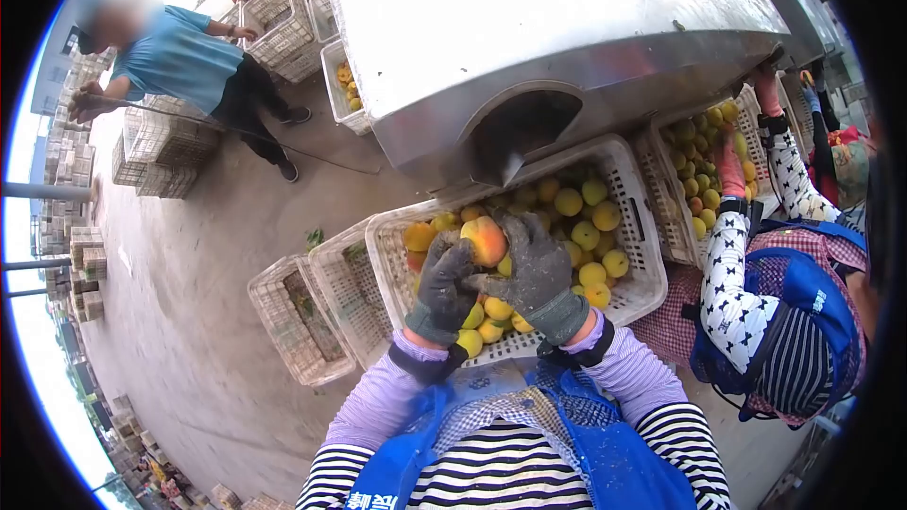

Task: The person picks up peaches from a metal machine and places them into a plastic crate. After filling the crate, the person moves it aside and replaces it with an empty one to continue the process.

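Both hands wear dark grey work gloves and meet over a white plastic crate (pixel 652 274) full of yellow-green and orange peaches. A large orange-red peach (pixel 485 242) is gripped between them. My left hand (pixel 442 291) has its curled fingers against the peach's left side. From the right, my right hand (pixel 537 272) curves its fingers along the other side, its thumb stretched below toward my left hand. More peaches (pixel 584 234) lie loose in the crate around and under both hands.
A metal machine with a dark round opening (pixel 524 132) overhangs the crate's far edge. Two more crates (pixel 300 319) stand at left. A co-worker (pixel 789 321) reaches into another peach crate at right. A person in blue (pixel 184 57) stands at the far left, holding a thin rod.
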{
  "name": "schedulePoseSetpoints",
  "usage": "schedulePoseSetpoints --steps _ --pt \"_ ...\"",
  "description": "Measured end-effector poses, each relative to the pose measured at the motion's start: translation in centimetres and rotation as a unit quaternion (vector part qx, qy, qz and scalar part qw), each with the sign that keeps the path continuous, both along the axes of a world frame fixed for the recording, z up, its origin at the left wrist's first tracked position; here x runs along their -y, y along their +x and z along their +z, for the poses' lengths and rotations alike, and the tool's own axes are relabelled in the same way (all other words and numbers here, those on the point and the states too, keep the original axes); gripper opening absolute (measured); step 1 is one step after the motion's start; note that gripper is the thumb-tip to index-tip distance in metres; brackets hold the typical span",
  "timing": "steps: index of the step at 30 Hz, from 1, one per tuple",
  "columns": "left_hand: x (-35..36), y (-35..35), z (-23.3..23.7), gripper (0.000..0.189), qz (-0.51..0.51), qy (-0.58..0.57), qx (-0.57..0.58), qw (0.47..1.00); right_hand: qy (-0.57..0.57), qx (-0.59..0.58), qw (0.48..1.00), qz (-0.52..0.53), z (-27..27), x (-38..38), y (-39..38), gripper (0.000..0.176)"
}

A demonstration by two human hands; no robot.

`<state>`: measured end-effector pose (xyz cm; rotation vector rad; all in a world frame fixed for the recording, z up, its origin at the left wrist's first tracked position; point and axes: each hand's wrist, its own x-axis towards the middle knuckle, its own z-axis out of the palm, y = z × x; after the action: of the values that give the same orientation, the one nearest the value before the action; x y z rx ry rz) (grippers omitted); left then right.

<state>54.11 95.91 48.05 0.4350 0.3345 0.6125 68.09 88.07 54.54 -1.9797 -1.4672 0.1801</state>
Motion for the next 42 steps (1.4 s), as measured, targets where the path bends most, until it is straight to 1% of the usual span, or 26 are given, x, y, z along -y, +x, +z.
schedulePoseSetpoints --steps 1,5,7,8,11,14,15,17,20,21,22,23,26,27,29,30,31,32,34,35,36,37,38,39,40,42 --pt "-0.2 0.7 0.2 0.036 -0.009 -0.025 -0.001 1.000 -0.013 0.018 1.000 -0.017 -0.3 0.1 0.1 0.077" --pt "-0.2 1.5 2.6 0.031 0.053 0.051 -0.113 0.991 -0.016 0.055 0.997 -0.048 0.8 -1.1 1.1 0.068" --pt "-0.8 0.7 3.5 0.030 0.095 0.076 -0.170 0.978 -0.011 0.060 0.994 -0.092 0.1 -3.1 2.2 0.060" --pt "-0.9 0.0 2.6 0.029 0.113 0.060 -0.215 0.968 -0.009 0.061 0.992 -0.114 -0.6 -4.3 2.8 0.056" --pt "-1.6 -3.4 -3.7 0.038 0.098 0.110 -0.345 0.927 -0.007 0.051 0.995 -0.090 -3.4 -8.3 5.4 0.043" --pt "-1.7 -3.8 -10.2 0.058 0.036 0.269 -0.501 0.821 0.108 0.186 0.973 -0.083 -3.5 -10.6 5.5 0.038" --pt "-1.6 -3.4 -11.5 0.066 -0.025 0.341 -0.569 0.748 0.072 0.181 0.977 -0.090 -3.3 -9.8 5.2 0.036" --pt "-1.3 -1.5 -13.1 0.083 -0.145 0.468 -0.666 0.562 0.000 0.175 0.979 -0.106 -2.9 -7.8 5.3 0.031" --pt "-0.6 1.1 -13.4 0.099 -0.309 0.485 -0.685 0.446 0.107 0.074 0.989 -0.068 -2.6 -3.4 3.5 0.024" --pt "-1.0 1.6 -13.3 0.101 -0.343 0.489 -0.674 0.436 0.026 0.058 0.998 -0.026 -4.6 -1.7 3.3 0.027" --pt "-1.6 2.2 -13.3 0.103 -0.375 0.492 -0.661 0.425 -0.055 0.040 0.998 0.017 -7.9 -0.5 3.2 0.031" --pt "-2.0 2.6 -13.2 0.105 -0.408 0.495 -0.647 0.413 -0.085 0.052 0.994 0.045 -10.8 0.0 2.8 0.034" --pt "-2.8 2.9 -12.1 0.102 -0.444 0.520 -0.601 0.415 -0.180 0.091 0.970 0.135 -20.0 1.1 1.8 0.047" --pt "-2.2 2.7 -12.0 0.097 -0.417 0.519 -0.617 0.419 -0.214 0.112 0.955 0.172 -23.4 1.2 1.5 0.053" --pt "-0.3 1.9 -12.3 0.088 -0.361 0.520 -0.646 0.426 -0.312 0.079 0.924 0.205 -23.3 0.2 1.2 0.059" --pt "-0.5 1.6 -12.6 0.083 -0.366 0.542 -0.632 0.416 -0.376 0.026 0.904 0.202 -22.6 -0.6 1.4 0.060" --pt "-0.7 1.2 -13.6 0.078 -0.370 0.564 -0.616 0.407 -0.381 -0.009 0.907 0.180 -21.2 -0.5 1.4 0.061" --pt "-0.8 1.1 -13.4 0.073 -0.373 0.586 -0.599 0.399 -0.384 -0.043 0.909 0.157 -19.8 -0.5 1.5 0.061" --pt "-1.3 -0.3 -11.9 0.067 -0.332 0.498 -0.596 0.535 -0.268 -0.068 0.958 0.072 -17.1 1.5 1.8 0.062" --pt "-1.3 -1.3 -11.4 0.064 -0.312 0.449 -0.587 0.597 -0.235 -0.153 0.959 0.050 -15.7 2.1 2.1 0.062" --pt "-0.5 -2.0 -11.1 0.061 -0.257 0.347 -0.556 0.710 -0.199 -0.239 0.950 0.026 -14.2 3.1 2.3 0.063" --pt "0.3 -2.7 -10.9 0.058 -0.192 0.238 -0.509 0.804 -0.174 -0.350 0.921 0.005 -11.9 3.8 2.3 0.068" --pt "1.1 -3.1 -6.6 0.056 -0.158 0.166 -0.442 0.867 -0.141 -0.453 0.880 -0.022 -9.5 4.6 2.2 0.074" --pt "1.9 -3.3 -3.5 0.055 -0.120 0.093 -0.367 0.918 -0.118 -0.459 0.881 -0.012 -8.2 5.1 1.6 0.076" --pt "2.9 -3.1 -2.8 0.057 -0.073 0.109 -0.332 0.934 -0.092 -0.464 0.881 -0.001 -7.5 5.6 0.9 0.078" --pt "3.3 -1.7 -1.1 0.055 -0.053 0.082 -0.297 0.950 -0.064 -0.499 0.863 0.037 -4.6 5.5 0.6 0.086"
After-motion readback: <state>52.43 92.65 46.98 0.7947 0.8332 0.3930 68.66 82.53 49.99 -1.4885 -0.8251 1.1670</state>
